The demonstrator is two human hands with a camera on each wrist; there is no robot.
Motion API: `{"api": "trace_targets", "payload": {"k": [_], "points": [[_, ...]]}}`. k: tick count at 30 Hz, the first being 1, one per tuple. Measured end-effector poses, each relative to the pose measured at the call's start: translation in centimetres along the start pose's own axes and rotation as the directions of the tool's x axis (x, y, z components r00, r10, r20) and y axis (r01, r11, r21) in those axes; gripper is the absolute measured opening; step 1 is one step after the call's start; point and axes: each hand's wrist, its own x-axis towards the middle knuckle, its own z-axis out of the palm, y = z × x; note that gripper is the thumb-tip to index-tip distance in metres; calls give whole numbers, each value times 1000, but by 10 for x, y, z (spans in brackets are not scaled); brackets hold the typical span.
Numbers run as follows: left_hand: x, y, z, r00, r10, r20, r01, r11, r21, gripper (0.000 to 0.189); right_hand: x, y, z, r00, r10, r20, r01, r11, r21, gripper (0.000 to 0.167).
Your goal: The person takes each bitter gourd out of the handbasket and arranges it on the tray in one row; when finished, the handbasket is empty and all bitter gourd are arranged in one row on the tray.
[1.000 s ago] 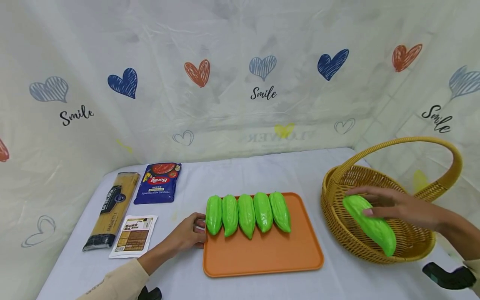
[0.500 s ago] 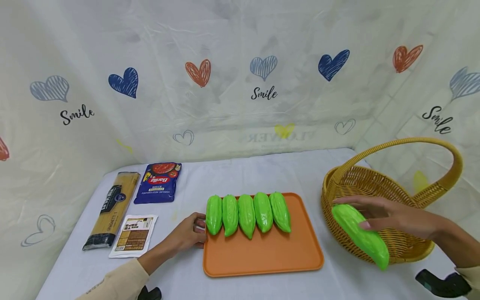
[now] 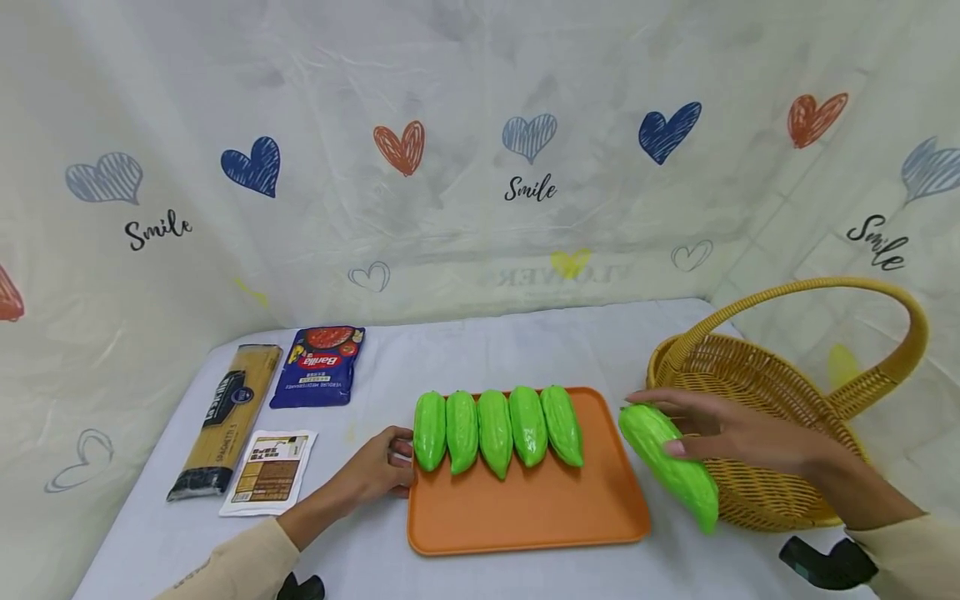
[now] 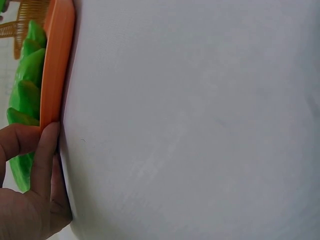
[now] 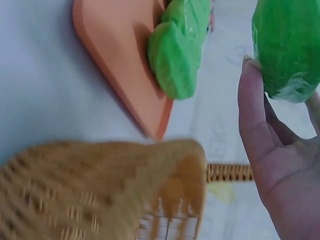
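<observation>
My right hand [image 3: 738,433] grips a bright green bitter melon [image 3: 671,467], thumb on one side and fingers over the other. It hangs in the air between the wicker basket [image 3: 757,492] and the orange tray [image 3: 525,517]. In the right wrist view the held melon [image 5: 287,47] looks wrapped in clear film. My left hand [image 3: 378,465] holds the tray's left edge; the left wrist view has thumb and finger pinching its rim [image 4: 56,65]. Several more bitter melons [image 3: 495,433] lie side by side along the tray's far half, tips toward me.
On the left of the white-covered table lie a spaghetti pack [image 3: 225,425], a blue Barilla pouch [image 3: 318,367] and a white-and-brown packet [image 3: 270,472]. The basket's tall handle [image 3: 911,333] arches up at the right. A curtain with printed hearts [image 3: 480,75] stands behind.
My right hand has carried the bitter melon out of the basket, leftward over its rim toward the tray. The left hand and the melons on the tray have stayed put.
</observation>
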Motion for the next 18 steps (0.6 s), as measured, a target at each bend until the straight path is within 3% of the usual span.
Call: {"api": "trace_targets", "payload": {"k": [7,14,18], "points": [[-1,0,-1,1000,15,7,-15,1000,8,69,19,6,15,999,-43,-23,43,999,18,54],[-1,0,-1,1000,18,11,-18,1000,-4,70,41,9,32,991,7,-137,5,997,81,55],[-2,0,-1,1000,20,12,-20,1000,-8,70,53,10,41,986,35,-165,-12,990,138,57]]}}
